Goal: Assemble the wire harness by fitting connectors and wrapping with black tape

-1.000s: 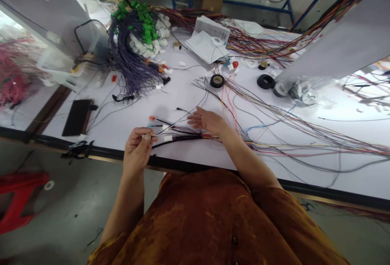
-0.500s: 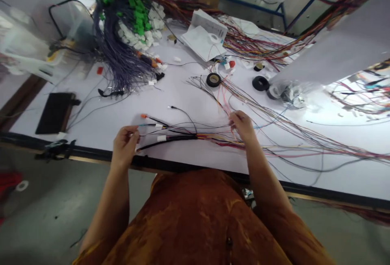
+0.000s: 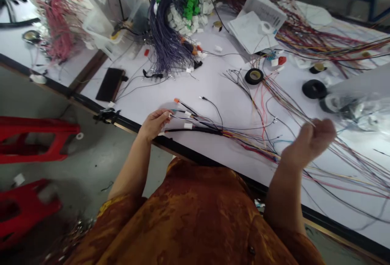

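Note:
My left hand (image 3: 155,123) pinches the ends of thin wires (image 3: 219,127) near the table's front edge. Those wires run rightward over a wire harness (image 3: 204,130) with black sleeves, white connectors and an orange tip (image 3: 176,100). My right hand (image 3: 310,141) is raised over the right part of the table, blurred, with its fingers curled near long loose wires (image 3: 344,155). Whether it holds any wire is too blurred to tell. A roll of black tape (image 3: 254,76) lies on the table beyond the harness.
Purple wires (image 3: 164,49) with green and white connectors lie at the back. Papers (image 3: 252,31), another black tape roll (image 3: 314,89) and a plastic bag (image 3: 359,110) are farther right. A dark flat object (image 3: 110,84) lies left. Red stools (image 3: 33,139) stand on the floor.
The view has turned left. My right hand has moved right, away from the harness and the pink wires. My left hand still pinches the wire ends beside the harness.

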Available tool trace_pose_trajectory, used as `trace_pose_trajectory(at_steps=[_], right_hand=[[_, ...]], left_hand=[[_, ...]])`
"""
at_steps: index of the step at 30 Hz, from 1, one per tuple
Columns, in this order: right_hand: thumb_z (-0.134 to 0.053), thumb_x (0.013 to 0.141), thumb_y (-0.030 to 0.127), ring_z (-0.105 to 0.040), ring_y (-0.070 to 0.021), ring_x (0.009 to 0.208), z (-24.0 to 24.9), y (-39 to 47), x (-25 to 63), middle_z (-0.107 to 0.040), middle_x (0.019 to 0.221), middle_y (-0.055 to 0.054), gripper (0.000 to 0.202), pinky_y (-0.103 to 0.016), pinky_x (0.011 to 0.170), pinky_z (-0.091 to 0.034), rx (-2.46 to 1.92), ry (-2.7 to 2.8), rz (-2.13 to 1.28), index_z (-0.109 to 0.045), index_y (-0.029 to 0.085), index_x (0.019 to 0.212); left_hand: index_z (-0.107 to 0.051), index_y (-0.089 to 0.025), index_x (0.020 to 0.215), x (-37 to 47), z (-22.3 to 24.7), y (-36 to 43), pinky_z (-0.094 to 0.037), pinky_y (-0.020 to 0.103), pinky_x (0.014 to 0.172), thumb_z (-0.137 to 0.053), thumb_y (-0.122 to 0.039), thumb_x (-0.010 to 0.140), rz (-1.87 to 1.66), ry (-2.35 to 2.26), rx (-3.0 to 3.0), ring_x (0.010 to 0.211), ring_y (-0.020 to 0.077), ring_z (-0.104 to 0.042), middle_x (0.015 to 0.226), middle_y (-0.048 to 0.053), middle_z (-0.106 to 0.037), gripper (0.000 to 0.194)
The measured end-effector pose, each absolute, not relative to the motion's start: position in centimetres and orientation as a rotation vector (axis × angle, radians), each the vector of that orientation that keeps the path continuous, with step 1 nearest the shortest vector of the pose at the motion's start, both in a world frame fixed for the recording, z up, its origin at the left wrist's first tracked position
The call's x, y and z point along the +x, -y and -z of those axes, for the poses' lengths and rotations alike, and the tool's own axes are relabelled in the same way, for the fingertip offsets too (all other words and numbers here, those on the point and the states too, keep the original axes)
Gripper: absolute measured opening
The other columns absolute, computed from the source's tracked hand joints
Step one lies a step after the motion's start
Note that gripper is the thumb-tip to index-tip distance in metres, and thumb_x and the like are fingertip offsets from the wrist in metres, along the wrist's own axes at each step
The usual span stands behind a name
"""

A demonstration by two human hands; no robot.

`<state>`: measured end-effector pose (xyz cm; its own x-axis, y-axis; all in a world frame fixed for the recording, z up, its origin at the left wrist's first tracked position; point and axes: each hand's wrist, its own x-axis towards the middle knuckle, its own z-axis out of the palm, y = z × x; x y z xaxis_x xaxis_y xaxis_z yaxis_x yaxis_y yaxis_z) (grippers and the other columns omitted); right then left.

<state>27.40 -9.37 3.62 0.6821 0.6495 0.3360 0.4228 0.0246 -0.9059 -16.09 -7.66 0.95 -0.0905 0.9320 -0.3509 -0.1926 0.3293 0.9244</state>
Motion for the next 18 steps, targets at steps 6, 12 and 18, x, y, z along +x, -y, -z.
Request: trace_pose_trajectory(at_steps=[6, 12, 18], right_hand=[[-0.061, 0.093, 0.035, -0.058, -0.0276, 0.115, -2.4, 9.0, 15.4, -0.067, 0.121, -0.012, 0.038, -0.049, 0.101, -0.045, -1.241, 2.11, -0.59, -0.061, 0.02, 0.127], [-0.054, 0.098, 0.032, -0.058, -0.0199, 0.095, -0.3, 8.9, 13.5, -0.066, 0.1, -0.01, 0.025, -0.034, 0.089, -0.047, -1.416, 2.219, -0.661, -0.072, 0.018, 0.108], [-0.056, 0.097, 0.035, -0.056, -0.0184, 0.097, -0.2, 8.6, 13.7, -0.065, 0.102, -0.006, 0.023, -0.03, 0.088, -0.044, -1.487, 2.227, -0.653, -0.073, 0.019, 0.096]], left_hand=[[-0.072, -0.016, 0.087, -16.1, -1.5, 7.3, -0.047, 0.019, 0.058, -0.082, -0.036, 0.069, -1.182, -1.369, 0.808, 0.065, 0.0104, -0.062, 0.075, 0.003, -0.069, 0.029], [-0.072, -0.018, 0.087, -17.1, -1.2, 7.2, -0.053, 0.018, 0.068, -0.079, -0.028, 0.07, -1.113, -1.409, 0.739, 0.072, 0.0105, -0.063, 0.076, 0.0, -0.068, 0.021], [-0.065, -0.024, 0.073, -16.9, 0.3, 6.8, -0.056, 0.028, 0.088, -0.078, -0.03, 0.066, -1.153, -1.457, 0.874, 0.083, 0.0129, -0.067, 0.082, -0.005, -0.072, 0.017]])
